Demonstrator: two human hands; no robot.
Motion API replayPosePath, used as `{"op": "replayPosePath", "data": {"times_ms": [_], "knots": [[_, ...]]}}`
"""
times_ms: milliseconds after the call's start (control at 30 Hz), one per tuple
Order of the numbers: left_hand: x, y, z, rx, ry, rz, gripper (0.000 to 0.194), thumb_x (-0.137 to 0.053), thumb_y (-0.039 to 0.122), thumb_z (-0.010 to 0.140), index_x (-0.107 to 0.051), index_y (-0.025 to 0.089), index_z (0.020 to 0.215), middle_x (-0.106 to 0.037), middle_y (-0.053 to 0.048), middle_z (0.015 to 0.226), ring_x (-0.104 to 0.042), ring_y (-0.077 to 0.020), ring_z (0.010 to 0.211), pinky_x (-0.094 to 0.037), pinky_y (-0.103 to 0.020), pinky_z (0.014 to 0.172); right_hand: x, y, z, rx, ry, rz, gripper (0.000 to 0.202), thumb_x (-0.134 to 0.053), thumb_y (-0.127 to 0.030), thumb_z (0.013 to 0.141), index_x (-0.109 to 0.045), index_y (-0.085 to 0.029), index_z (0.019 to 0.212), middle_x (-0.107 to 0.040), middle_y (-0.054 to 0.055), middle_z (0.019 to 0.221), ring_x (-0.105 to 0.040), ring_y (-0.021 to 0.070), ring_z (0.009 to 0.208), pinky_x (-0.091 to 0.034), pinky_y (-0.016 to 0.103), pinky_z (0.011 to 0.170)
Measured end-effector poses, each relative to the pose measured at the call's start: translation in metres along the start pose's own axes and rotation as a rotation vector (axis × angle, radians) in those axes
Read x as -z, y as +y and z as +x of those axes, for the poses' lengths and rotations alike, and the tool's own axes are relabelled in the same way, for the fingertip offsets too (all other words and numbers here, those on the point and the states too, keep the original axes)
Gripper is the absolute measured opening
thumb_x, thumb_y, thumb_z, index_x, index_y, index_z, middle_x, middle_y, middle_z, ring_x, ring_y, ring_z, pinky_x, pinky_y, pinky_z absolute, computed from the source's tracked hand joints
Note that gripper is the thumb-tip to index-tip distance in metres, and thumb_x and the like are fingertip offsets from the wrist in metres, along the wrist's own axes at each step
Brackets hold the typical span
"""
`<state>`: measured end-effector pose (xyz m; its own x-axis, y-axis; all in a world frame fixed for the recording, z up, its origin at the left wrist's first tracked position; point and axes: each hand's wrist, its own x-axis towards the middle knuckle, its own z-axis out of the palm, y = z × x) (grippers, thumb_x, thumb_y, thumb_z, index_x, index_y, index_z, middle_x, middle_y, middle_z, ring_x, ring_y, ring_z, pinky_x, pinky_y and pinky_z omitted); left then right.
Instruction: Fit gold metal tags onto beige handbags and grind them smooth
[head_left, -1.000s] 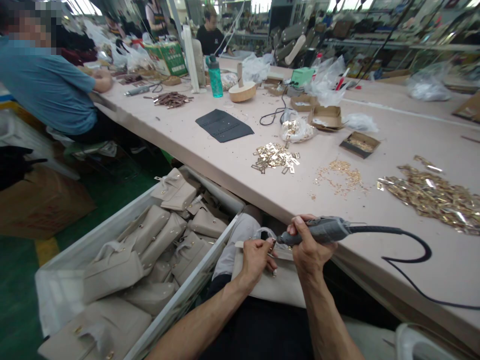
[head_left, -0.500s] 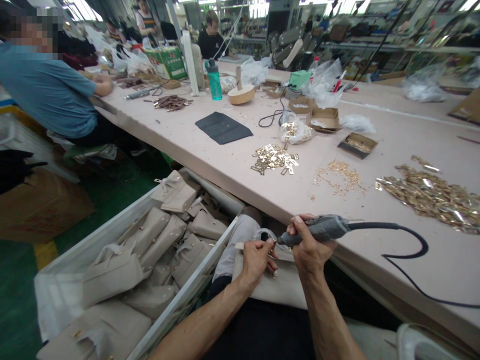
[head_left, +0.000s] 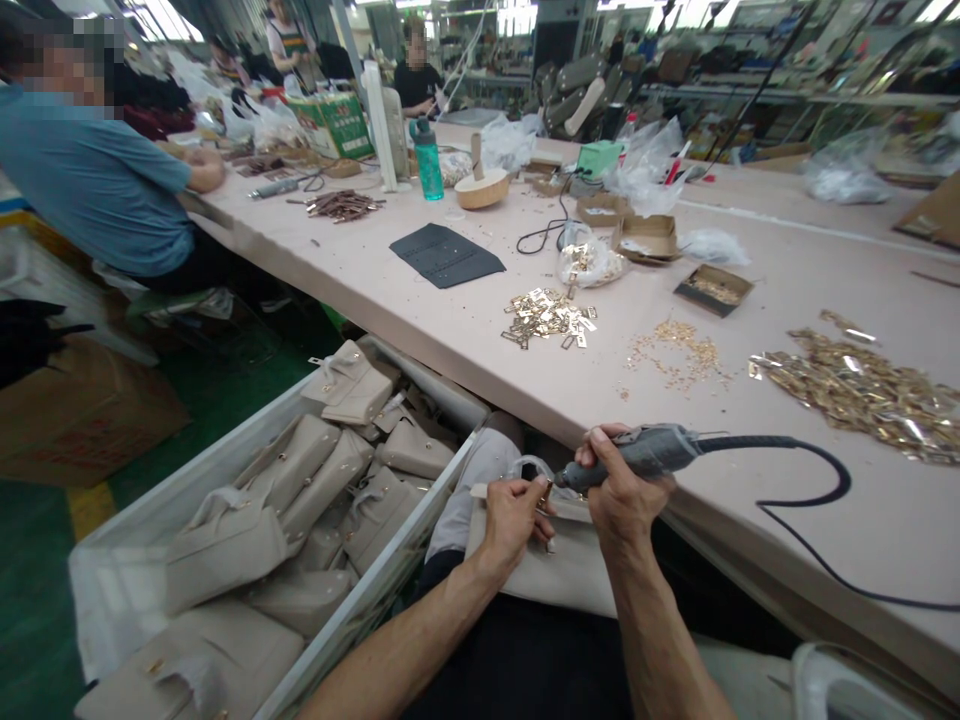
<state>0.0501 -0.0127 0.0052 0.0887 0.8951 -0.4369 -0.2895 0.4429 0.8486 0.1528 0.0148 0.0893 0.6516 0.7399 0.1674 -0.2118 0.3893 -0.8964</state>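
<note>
The right hand [head_left: 622, 495] is wrapped around a grey, cylindrical handheld power tool [head_left: 660, 450], whose thin black cord [head_left: 844, 480] loops out over the table's edge and away to the right. The tool's narrow tip points left and meets the fingertips of the left hand [head_left: 511, 518], which are pinched together on a small, shiny metal piece [head_left: 550, 490] – too small and too covered to make out its shape. Both hands are over a beige, smooth-sided handbag [head_left: 555, 575] that lies across the person's lap, just below the edge of a long, pale pinkish table [head_left: 465, 335]. To the left stands a white plastic crate [head_left: 373, 565] filled with beige handbags [head_left: 225, 555]. On the table, beyond the hands, lie a pile of flat, gold-coloured rectangular metal fittings [head_left: 547, 315], a scatter of tiny gold-coloured bits [head_left: 679, 350] and – farther right – a broad heap of shiny gold-coloured metal parts [head_left: 862, 390]. Behind these rest a flat black sheet [head_left: 446, 255] and a teal bottle [head_left: 430, 170], which stands upright. A co-worker in a blue shirt [head_left: 112, 185] sits at the far left.
</note>
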Motion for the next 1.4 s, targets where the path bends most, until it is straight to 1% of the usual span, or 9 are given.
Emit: {"op": "replayPosePath", "data": {"times_ms": [233,433,700,833,1000,1400], "knots": [[0.003,-0.004,0.003,0.026,-0.002,-0.079,0.059,-0.082,0.067,0.070,-0.071,0.008,0.070,-0.073,-0.011,0.064,-0.058,-0.0118,0.034,-0.044,-0.018,0.029,0.001,-0.002,0.000,-0.005,0.004,0.075,0.020,-0.084,-0.020,0.078,-0.067,-0.015,0.088,-0.062,0.000,0.072,-0.056,0.0120,0.053,-0.049,0.028,0.055],[0.007,-0.009,0.008,0.038,0.005,-0.156,0.060,-0.087,0.066,0.065,-0.071,0.008,0.072,-0.074,-0.011,0.065,-0.059,-0.0116,0.036,-0.045,-0.018,0.030,-0.001,-0.005,0.001,-0.011,0.064,0.119,0.022,-0.085,-0.021,0.076,-0.065,-0.015,0.085,-0.061,-0.001,0.068,-0.054,0.0118,0.051,-0.050,0.029,0.055],[0.007,-0.003,0.005,0.064,0.001,-0.190,0.062,-0.089,0.066,0.061,-0.070,0.009,0.073,-0.074,-0.010,0.066,-0.060,-0.0118,0.037,-0.047,-0.019,0.032,0.003,0.001,0.003,-0.060,0.129,0.163,0.024,-0.085,-0.022,0.075,-0.063,-0.016,0.085,-0.059,-0.003,0.066,-0.053,0.0112,0.051,-0.052,0.029,0.055],[0.006,0.000,0.004,0.079,0.007,-0.183,0.062,-0.088,0.066,0.061,-0.070,0.008,0.073,-0.074,-0.010,0.066,-0.060,-0.0113,0.038,-0.047,-0.018,0.033,0.004,0.004,0.004,-0.063,0.172,0.175,0.024,-0.084,-0.021,0.075,-0.062,-0.017,0.083,-0.058,-0.004,0.066,-0.052,0.0112,0.051,-0.052,0.029,0.055],[0.005,-0.001,0.005,0.075,0.003,-0.173,0.062,-0.088,0.066,0.062,-0.071,0.008,0.074,-0.074,-0.010,0.067,-0.060,-0.0108,0.039,-0.047,-0.018,0.034,0.006,0.006,0.005,-0.073,0.193,0.198,0.021,-0.083,-0.018,0.076,-0.063,-0.016,0.084,-0.059,-0.002,0.066,-0.053,0.0118,0.052,-0.052,0.029,0.056],[0.005,0.000,0.004,0.075,0.009,-0.168,0.062,-0.088,0.066,0.063,-0.071,0.007,0.076,-0.074,-0.011,0.068,-0.059,-0.0110,0.039,-0.044,-0.018,0.033,0.006,0.002,0.004,-0.090,0.211,0.186,0.025,-0.084,-0.023,0.075,-0.061,-0.017,0.082,-0.058,-0.003,0.067,-0.052,0.0114,0.052,-0.053,0.029,0.055]]}}
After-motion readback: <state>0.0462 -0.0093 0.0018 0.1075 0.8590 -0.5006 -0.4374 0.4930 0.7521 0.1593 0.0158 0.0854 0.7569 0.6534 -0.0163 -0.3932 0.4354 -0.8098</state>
